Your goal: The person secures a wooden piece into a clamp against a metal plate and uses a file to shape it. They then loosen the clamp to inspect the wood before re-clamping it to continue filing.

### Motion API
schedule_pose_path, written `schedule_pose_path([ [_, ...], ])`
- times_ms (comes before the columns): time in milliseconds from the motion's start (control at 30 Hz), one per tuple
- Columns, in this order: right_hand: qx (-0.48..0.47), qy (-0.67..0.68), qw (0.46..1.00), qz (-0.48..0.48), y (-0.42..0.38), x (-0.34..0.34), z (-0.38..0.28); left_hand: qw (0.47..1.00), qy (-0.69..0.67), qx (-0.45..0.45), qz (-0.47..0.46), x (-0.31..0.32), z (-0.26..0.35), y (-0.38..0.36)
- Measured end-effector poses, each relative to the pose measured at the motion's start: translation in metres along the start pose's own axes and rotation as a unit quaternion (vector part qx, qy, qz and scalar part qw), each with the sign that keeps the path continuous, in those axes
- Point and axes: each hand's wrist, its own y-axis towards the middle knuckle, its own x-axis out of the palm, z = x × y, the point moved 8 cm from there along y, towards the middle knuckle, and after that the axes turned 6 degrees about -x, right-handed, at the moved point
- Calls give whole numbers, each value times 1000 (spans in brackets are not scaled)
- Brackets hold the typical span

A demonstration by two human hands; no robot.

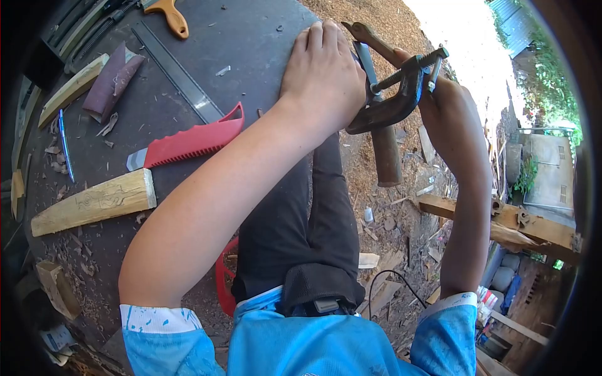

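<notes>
blue shirt (301, 344) is being worn. between the hands, a dark, scuffed clamp (396, 105) with threaded screw is seemingly being braced at the table (244, 50) edge for steadiness. the left hand (323, 72) is being pressed palm-down, the right hand (448, 103) is being curled by the screw; whether either is gripping cannot be told.
</notes>
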Motion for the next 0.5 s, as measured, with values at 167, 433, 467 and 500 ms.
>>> schedule_pose_path([
  [167, 42, 52, 998, -20, 1, 1, -6, 1000, 5, -10, -9, -1, -2, 0],
  [433, 259, 272, 926, -48, -16, 19, 36, 999, 17, -30, -5, -1, -1, -1],
  [467, 246, 275, 928, -51, -18, 20, 43, 999, 18, -30, -5, 0, 0, -1],
  [500, 231, 248, 940, -44, -18, 16, 41, 999, 21, -32, -5, -1, -1, -1],
])
